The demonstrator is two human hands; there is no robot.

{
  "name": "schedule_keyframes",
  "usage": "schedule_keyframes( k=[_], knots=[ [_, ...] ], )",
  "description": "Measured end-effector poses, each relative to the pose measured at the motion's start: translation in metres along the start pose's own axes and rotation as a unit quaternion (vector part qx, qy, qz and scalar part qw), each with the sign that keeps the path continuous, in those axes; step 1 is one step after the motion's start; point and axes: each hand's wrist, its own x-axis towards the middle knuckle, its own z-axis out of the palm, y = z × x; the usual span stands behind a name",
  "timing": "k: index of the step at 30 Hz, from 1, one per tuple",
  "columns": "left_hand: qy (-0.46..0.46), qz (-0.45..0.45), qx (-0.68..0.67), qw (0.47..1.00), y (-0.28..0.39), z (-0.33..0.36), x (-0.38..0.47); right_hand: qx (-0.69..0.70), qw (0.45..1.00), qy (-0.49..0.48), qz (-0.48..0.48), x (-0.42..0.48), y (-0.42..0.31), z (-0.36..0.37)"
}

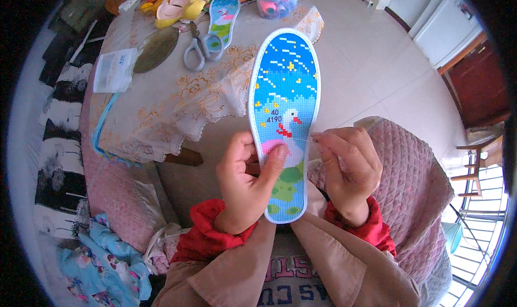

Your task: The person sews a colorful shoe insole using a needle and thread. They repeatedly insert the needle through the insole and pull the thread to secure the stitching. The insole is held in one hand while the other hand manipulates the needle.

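Observation:
In my left hand (250, 182) is a cross-stitch shoe insole (282, 85), held upright in front of me. My left thumb presses on its front, while the fingers go behind its left edge and are partly hidden. The insole has a white border, a blue sky with yellow and white marks, a white duck with a red beak, and green patches below. It bears printed digits. My right hand (351, 161) is just beyond the right edge, pinching a thin white thread (301, 140) that runs to the insole near the duck. Whether a needle sits in those fingertips cannot be made out.
On the table's lace-edged cloth (218, 89) lie grey-handled scissors (194, 58), a second insole (226, 8), a dark oval object (157, 50), a plastic packet (115, 71) and blue thread (97, 133). Fruit peel (173, 10) and a plastic tub (276, 2) are behind. A pink quilted cover (408, 178) is at right.

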Motion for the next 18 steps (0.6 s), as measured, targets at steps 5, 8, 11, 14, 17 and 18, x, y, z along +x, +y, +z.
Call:
schedule_keyframes(
  k=[5, 8, 11, 14, 17, 18],
  knots=[
    [0.01, 0.05, 0.036, 0.998, -0.0014, 0.0072, -0.0039, -0.094, 0.992, -0.031, -0.08, -0.0006, -0.0027, -0.0096],
    [0.02, 0.061, 0.055, 0.996, -0.0029, 0.0079, -0.0048, -0.124, 0.986, -0.039, -0.107, -0.0031, -0.0021, -0.0083],
    [0.027, 0.068, 0.063, 0.995, -0.0041, 0.008, -0.0052, -0.151, 0.98, -0.04, -0.125, -0.0043, -0.0021, -0.0072],
    [0.027, 0.081, 0.071, 0.994, -0.0049, 0.0069, -0.0043, -0.16, 0.977, -0.042, -0.134, -0.004, -0.0027, -0.0066],
    [0.03, 0.089, 0.072, 0.993, -0.0051, 0.0065, -0.004, -0.162, 0.976, -0.051, -0.133, -0.0032, -0.004, -0.0065],
    [0.031, 0.09, 0.071, 0.993, -0.0052, 0.0068, -0.004, -0.163, 0.976, -0.055, -0.132, -0.0029, -0.0041, -0.0064]
  ],
)
